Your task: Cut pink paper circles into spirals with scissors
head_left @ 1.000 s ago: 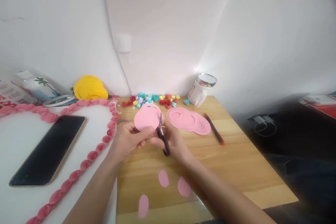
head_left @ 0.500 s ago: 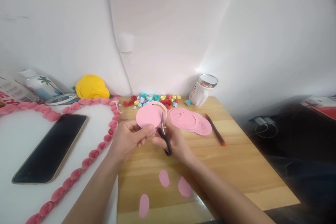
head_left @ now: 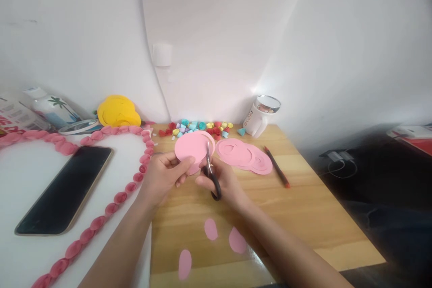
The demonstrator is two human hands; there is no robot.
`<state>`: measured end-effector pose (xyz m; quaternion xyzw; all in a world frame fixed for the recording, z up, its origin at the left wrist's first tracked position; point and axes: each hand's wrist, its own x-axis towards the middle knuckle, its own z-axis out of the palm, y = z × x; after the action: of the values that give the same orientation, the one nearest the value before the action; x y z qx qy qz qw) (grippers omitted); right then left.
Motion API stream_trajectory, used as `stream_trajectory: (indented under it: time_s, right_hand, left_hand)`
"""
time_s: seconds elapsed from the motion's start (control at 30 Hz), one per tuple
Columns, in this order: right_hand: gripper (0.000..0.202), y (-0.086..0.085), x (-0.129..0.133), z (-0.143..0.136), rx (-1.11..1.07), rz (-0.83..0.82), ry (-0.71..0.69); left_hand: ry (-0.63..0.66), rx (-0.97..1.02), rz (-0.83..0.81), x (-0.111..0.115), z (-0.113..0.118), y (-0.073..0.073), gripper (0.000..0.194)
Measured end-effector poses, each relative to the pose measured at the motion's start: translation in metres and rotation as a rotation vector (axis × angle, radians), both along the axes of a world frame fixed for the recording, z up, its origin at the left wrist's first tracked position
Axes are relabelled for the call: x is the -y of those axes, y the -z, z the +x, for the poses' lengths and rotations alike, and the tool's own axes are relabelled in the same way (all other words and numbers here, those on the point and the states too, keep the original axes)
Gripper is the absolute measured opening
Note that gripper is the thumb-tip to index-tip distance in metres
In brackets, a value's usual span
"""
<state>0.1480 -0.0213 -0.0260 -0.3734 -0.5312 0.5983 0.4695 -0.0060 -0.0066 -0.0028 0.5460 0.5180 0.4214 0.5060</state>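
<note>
My left hand (head_left: 168, 174) pinches a round pink paper (head_left: 191, 146) between thumb and fingers. A narrow curved strip, partly cut from the disc, arcs along its upper right edge. Wrapped round the black handles of a pair of scissors (head_left: 209, 173) is my right hand (head_left: 225, 181). The blades point up and lie at the paper's right side; whether they are parted I cannot make out. Just right of the scissors, several spiral-cut pink paper discs (head_left: 232, 152) overlap on the wooden table (head_left: 290, 225). Small pink paper scraps (head_left: 211, 229) lie nearer to me.
Behind my hands are several small coloured paper rolls (head_left: 192, 127) and a white mug (head_left: 258, 117). A pen (head_left: 276, 166) lies at right. On a white board (head_left: 114, 166) at left are a phone (head_left: 67, 189) and a string of pink paper roses (head_left: 97, 223). Yellow paper (head_left: 118, 111) stands behind.
The pink paper has turned slightly in my left hand, and the gap beside its curved strip looks narrower. My right hand and the scissors have hardly moved.
</note>
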Motion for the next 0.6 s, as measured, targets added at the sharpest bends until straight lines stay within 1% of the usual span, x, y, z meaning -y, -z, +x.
stream_trajectory:
  time_s: [0.4, 0.5, 0.6]
  right_hand:
    - [0.043, 0.0049, 0.0017, -0.0025, 0.032, -0.039, 0.003]
    - [0.045, 0.0053, 0.0021, -0.004, 0.048, -0.051, -0.002]
    - [0.046, 0.0066, 0.002, -0.0044, 0.035, -0.057, -0.026]
  left_hand:
    - [-0.049, 0.107, 0.028, 0.0004, 0.0044, -0.0031, 0.025]
    - [-0.039, 0.077, 0.027, 0.0014, 0.0049, -0.003, 0.022]
    - [-0.048, 0.037, 0.035, 0.0018, 0.0042, -0.0015, 0.024]
